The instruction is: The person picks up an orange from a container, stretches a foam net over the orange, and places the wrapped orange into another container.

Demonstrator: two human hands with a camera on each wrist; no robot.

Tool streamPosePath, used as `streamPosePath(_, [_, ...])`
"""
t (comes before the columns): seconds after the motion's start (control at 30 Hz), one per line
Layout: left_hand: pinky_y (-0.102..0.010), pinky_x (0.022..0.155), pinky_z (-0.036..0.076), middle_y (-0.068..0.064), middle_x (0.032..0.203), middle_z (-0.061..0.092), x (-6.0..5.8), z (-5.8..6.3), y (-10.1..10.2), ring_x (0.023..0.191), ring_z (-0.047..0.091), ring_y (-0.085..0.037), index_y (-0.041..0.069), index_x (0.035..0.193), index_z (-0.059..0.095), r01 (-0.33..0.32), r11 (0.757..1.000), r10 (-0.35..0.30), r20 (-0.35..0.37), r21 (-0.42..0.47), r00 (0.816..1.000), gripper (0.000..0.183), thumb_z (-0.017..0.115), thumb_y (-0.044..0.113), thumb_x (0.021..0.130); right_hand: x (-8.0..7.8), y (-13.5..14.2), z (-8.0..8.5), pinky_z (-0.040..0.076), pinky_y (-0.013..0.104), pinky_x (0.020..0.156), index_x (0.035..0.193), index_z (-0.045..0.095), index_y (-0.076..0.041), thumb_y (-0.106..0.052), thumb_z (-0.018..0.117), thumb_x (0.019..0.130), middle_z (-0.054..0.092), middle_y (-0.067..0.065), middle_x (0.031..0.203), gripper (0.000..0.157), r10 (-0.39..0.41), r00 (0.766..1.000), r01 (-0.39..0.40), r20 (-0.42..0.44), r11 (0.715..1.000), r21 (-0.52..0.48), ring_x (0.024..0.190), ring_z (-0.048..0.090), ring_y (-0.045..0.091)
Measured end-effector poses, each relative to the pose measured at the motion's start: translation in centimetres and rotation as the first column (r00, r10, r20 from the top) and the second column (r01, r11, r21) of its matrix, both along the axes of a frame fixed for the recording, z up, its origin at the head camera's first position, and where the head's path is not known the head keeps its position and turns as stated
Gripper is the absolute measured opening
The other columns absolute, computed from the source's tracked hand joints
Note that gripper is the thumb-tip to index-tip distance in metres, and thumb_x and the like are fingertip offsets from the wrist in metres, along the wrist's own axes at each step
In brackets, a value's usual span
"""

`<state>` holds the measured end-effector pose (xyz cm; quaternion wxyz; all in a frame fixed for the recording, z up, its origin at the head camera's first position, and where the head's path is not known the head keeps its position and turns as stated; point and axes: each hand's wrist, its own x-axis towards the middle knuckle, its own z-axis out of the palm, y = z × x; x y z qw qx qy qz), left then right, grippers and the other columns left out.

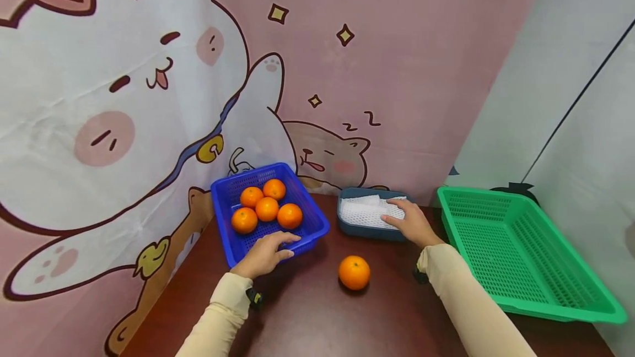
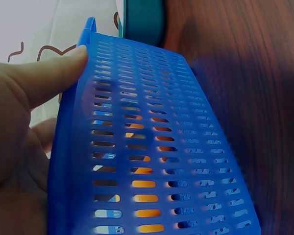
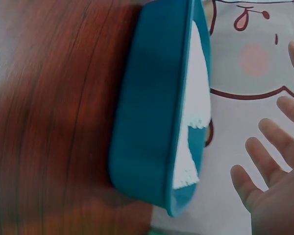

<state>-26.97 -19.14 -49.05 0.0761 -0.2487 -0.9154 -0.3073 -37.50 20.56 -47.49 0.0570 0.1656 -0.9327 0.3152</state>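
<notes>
My left hand (image 1: 267,253) is at the near rim of a blue plastic basket (image 1: 313,231), fingers loosely bent over the edge. In the left wrist view the thumb (image 2: 63,73) lies by the rim; whether it presses there is unclear. Several oranges (image 1: 267,209) lie inside the basket. Over a dark teal box (image 1: 367,230) my right hand (image 1: 414,225) hovers, fingers spread and holding nothing. White foam net sleeves (image 1: 359,212) lie in that box. A single orange (image 1: 354,272) rests on the table between my forearms.
A large green basket (image 1: 496,247) stands on the right of the brown table (image 1: 317,324). Behind everything hangs a pink cloth (image 1: 416,70) with cartoon cats, and a pale cloth (image 1: 560,98) hangs at the right.
</notes>
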Motion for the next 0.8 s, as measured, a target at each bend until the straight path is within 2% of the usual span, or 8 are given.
streamPosePath(0.23, [-0.047,0.097,0.044,-0.004,0.119,0.066,-0.4,0.2,-0.2,0.111,0.060,-0.024,0.014,0.123,0.067,0.001,1.000,-0.001,0.004,0.001,1.000,0.035,0.071,0.012,0.088,-2.2,-1.7,-1.5,0.026,0.060,0.107,0.138,0.048,0.004,-0.039,0.070,0.089,0.048,0.026,0.139,0.069,0.052,0.999,-0.052,-0.004,0.998,-0.040,0.129,0.039,0.045])
streamPosePath(0.4, [-0.046,0.097,0.043,-0.003,0.119,0.066,-0.9,0.5,-0.2,0.111,0.060,-0.023,0.015,0.123,0.067,0.002,1.000,-0.002,0.018,0.003,1.000,0.036,0.071,0.011,0.088,-3.4,-2.7,-2.2,0.022,0.061,0.108,0.142,0.043,0.003,-0.039,0.072,0.087,0.040,0.027,0.145,0.075,0.043,0.999,-0.042,0.033,0.999,-0.023,0.133,0.031,0.047])
streamPosePath(0.57, [-0.046,0.097,0.043,-0.005,0.118,0.067,-1.2,0.6,-0.2,0.111,0.060,-0.024,0.013,0.123,0.067,0.009,1.000,-0.009,0.008,0.008,1.000,0.036,0.071,0.009,0.088,-4.7,-4.1,-2.9,0.018,0.062,0.109,0.146,0.039,-0.002,-0.045,0.072,0.085,0.034,0.025,0.150,0.081,0.033,0.998,-0.037,0.049,0.996,0.075,0.138,0.025,0.044])
streamPosePath(0.8, [-0.045,0.097,0.044,-0.004,0.118,0.067,-0.6,0.2,-0.3,0.110,0.060,-0.023,0.014,0.124,0.067,0.002,1.000,-0.002,0.028,0.000,1.000,0.036,0.071,0.012,0.089,-5.9,-6.3,-3.3,0.013,0.066,0.108,0.147,0.038,-0.004,-0.051,0.068,0.086,0.036,0.022,0.150,0.083,0.066,0.997,-0.076,0.049,0.971,0.227,0.140,0.024,0.043])
